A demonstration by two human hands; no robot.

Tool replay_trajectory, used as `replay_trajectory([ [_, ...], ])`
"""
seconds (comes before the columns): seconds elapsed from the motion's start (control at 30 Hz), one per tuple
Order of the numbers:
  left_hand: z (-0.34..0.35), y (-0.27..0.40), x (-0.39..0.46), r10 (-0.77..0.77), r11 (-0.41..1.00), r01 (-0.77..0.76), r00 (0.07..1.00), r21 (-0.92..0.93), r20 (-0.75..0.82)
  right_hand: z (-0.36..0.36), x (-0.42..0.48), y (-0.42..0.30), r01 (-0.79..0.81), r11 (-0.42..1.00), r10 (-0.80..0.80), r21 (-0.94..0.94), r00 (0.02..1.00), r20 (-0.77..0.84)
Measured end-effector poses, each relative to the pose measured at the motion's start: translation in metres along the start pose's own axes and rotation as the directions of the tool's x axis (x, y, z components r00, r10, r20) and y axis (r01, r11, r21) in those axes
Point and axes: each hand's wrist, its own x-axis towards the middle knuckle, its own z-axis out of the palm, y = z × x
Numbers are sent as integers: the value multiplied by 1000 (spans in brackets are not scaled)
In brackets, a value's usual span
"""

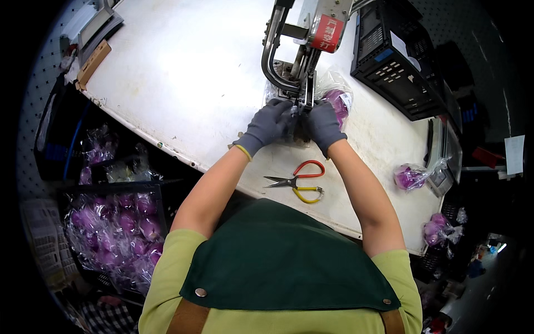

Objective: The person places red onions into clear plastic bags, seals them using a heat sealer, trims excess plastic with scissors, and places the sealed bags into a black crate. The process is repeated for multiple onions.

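Both my hands wear dark grey gloves and are at the lower jaw of a metal bag-clipping machine [306,75]. My left hand [271,123] is left of the jaw, its fingertips near a bit of clear plastic; the grip itself is hidden. On the other side, my right hand [323,125] has its fingers bent against the machine, and what they hold cannot be seen. A clear plastic bag of purple onions [338,104] lies just behind my right hand. Scissors [295,182] with one red and one yellow handle lie apart on the white table [183,83], nearer my body.
A black plastic crate [396,71] stands at the back right. One bagged purple vegetable [409,177] lies near a scale [440,179] at right; another bag [436,229] is at the corner. A crate [160,204] of bagged purple vegetables [112,234] stands left, below the table's edge.
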Motion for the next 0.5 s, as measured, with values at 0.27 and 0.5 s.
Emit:
replay_trajectory([
  [0.27, 2, 2, 16, -466, 736, 552, 833, -392, 298, 15, -3, -4, -63, 992, 71, 112, 995, -69],
  [0.5, 2, -4, 33, -469, 672, 626, 773, -395, 427, -28, 10, 52, 102, 967, -126, 235, 988, 89],
])
